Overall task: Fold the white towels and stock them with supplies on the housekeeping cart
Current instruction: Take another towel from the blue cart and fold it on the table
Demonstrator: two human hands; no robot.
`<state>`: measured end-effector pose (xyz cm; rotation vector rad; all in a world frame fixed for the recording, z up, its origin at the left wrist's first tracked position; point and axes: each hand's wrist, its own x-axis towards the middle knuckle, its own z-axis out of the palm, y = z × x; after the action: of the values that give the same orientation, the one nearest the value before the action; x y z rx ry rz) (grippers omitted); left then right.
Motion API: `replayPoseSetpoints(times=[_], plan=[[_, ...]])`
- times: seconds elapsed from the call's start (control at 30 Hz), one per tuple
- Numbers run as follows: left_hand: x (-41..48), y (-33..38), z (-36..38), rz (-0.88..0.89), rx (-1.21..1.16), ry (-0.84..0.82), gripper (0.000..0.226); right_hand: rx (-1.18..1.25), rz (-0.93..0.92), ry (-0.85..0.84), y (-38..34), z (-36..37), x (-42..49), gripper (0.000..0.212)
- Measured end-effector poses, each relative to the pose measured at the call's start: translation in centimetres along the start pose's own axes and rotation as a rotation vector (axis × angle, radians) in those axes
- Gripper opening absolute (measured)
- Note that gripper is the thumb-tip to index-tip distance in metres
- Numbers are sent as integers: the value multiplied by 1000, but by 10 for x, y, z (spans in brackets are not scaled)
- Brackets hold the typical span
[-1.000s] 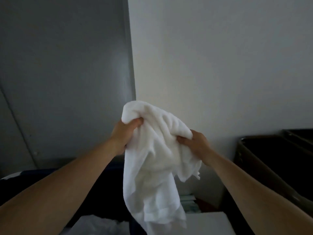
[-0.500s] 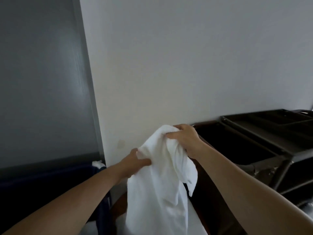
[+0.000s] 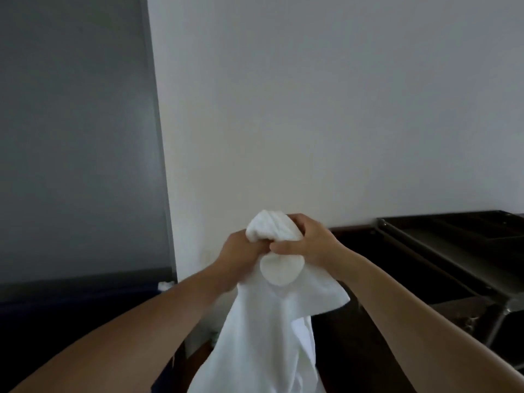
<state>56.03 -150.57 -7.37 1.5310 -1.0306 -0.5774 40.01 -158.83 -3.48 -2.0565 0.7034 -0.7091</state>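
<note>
The white cloth towel [image 3: 263, 321] hangs limp in mid-air before the wall, its bunched top clenched in the grip of left hand [image 3: 241, 251] and right hand [image 3: 309, 242]; light and floppy, it probably handles best pinched at two corners.

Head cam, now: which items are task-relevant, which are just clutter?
In the job:
- white towel, bunched at the top, hanging below
- left hand and right hand, both with a grip on it
- dark cart, at right

Lying about:
- dark blue container, at left
- small white scrap, by the wall corner
</note>
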Motion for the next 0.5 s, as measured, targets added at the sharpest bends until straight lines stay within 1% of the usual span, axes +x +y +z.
replayPoseSetpoints(times=[0.03,0.1,0.17,0.2,0.27,0.33,0.37,0.4,0.47,0.5], plan=[[6,15,2,11,-41,45,8,-15,-29,8,-1,-12,3,58],[20,42,6,5,-150,134,11,-12,-111,78,-3,-34,10,42],[30,64,6,-3,-242,170,13,14,-172,156,-5,-53,18,27],[33,71,5,6,-246,179,16,42,-184,169,-5,-59,21,24],[33,76,1,31,-191,204,23,103,-195,123,-2,-65,23,21],[29,63,-1,4,-158,231,32,131,-212,6,7,-64,20,30],[25,49,0,-43,-166,242,35,119,-209,-63,15,-60,19,37],[20,32,0,-108,-184,235,36,91,-194,-124,22,-55,18,39],[8,-5,0,-268,-212,138,39,-34,-150,-174,41,-41,19,25],[1,-24,1,-351,-189,70,40,-132,-127,-166,52,-33,21,23]])
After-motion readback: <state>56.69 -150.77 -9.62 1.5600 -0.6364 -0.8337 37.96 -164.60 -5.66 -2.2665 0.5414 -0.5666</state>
